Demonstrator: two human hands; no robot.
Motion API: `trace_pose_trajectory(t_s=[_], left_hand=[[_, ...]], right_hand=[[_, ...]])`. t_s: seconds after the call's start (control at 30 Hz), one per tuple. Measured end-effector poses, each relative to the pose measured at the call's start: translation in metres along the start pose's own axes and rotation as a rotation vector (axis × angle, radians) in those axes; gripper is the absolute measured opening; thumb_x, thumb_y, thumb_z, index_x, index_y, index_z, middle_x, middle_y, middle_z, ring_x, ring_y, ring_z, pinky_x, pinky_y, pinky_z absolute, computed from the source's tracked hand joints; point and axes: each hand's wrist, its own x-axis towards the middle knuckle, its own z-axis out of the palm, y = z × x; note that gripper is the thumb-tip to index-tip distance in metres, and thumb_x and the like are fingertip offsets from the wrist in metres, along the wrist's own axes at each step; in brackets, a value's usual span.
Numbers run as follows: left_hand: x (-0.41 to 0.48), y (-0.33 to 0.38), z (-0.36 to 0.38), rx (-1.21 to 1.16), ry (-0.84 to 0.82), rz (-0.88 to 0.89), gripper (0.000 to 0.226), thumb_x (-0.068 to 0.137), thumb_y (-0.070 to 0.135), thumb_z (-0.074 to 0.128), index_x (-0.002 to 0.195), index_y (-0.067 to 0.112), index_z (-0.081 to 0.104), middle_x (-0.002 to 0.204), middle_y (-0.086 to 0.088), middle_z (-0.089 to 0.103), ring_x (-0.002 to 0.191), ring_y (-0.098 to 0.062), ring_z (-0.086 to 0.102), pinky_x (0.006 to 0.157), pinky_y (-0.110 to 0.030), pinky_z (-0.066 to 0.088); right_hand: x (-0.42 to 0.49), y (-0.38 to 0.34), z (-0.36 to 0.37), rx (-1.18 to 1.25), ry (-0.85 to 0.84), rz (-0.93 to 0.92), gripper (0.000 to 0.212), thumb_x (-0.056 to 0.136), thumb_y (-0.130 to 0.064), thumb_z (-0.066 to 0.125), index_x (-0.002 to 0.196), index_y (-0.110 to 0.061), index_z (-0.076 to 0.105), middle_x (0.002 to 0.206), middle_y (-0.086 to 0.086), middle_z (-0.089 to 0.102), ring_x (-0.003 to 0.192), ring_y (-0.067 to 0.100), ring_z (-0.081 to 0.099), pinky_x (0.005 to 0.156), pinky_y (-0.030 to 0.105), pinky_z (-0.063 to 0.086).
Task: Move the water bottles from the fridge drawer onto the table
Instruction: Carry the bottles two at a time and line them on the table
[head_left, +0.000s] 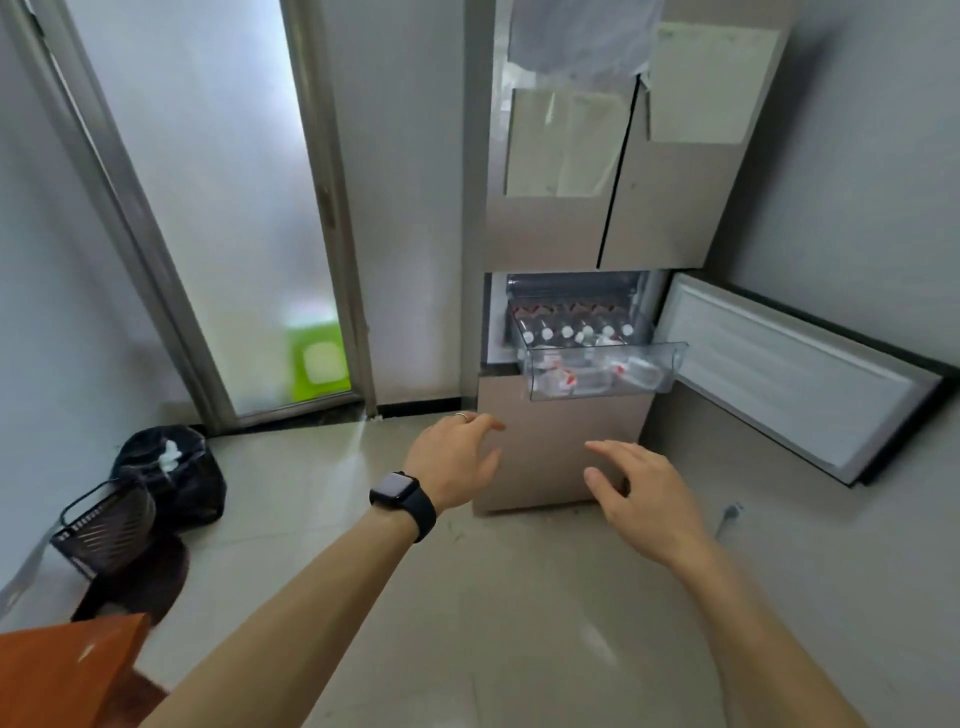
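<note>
A tall beige multi-door fridge (550, 234) fills the upper middle of the frame, with pale paper sheets (561, 145) stuck to its top doors; their writing is too blurred to read. A frosted glass door in a metal frame (208, 208) stands at the upper left. The fridge's white-lined compartment door (795, 379) hangs open at the right. The clear plastic drawer (675, 364) is pulled out at centre and holds small clear water bottles with white caps (566, 332); their red-and-white labels cannot be read. Just below it in the frame, the left hand (457, 462) and right hand (644, 499) reach forward, fingers spread and holding nothing. An orange-brown wooden table corner (57, 670) sits at the lower left, with a black bin bag (171, 473) above it. A black smartwatch (397, 491) is on the left wrist.
</note>
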Motion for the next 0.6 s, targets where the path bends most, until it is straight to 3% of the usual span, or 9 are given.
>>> trace_pose_trajectory(t_s=[0.37,0.6], left_hand=[[0.211,0.04,0.066,-0.015,-0.15,0.133,0.041,0.098,0.042,0.053,0.138,0.036,0.051,0.139,0.002,0.055,0.125,-0.021,0.052,0.1,-0.041,0.049],[0.351,0.046,0.124,-0.132,-0.203,0.011,0.038,0.099,0.04,0.054,0.136,0.033,0.053,0.138,0.002,0.058,0.124,-0.019,0.055,0.101,-0.036,0.049]], right_hand=[[0.147,0.128,-0.028,0.036,0.013,0.132,0.041,0.1,-0.046,0.051,0.14,-0.038,0.054,0.143,-0.018,0.052,0.135,0.008,0.042,0.112,0.032,0.037],[0.27,0.231,-0.019,0.12,-0.055,0.165,0.045,0.099,-0.048,0.052,0.143,-0.038,0.051,0.147,-0.017,0.049,0.138,0.01,0.041,0.112,0.032,0.035]])
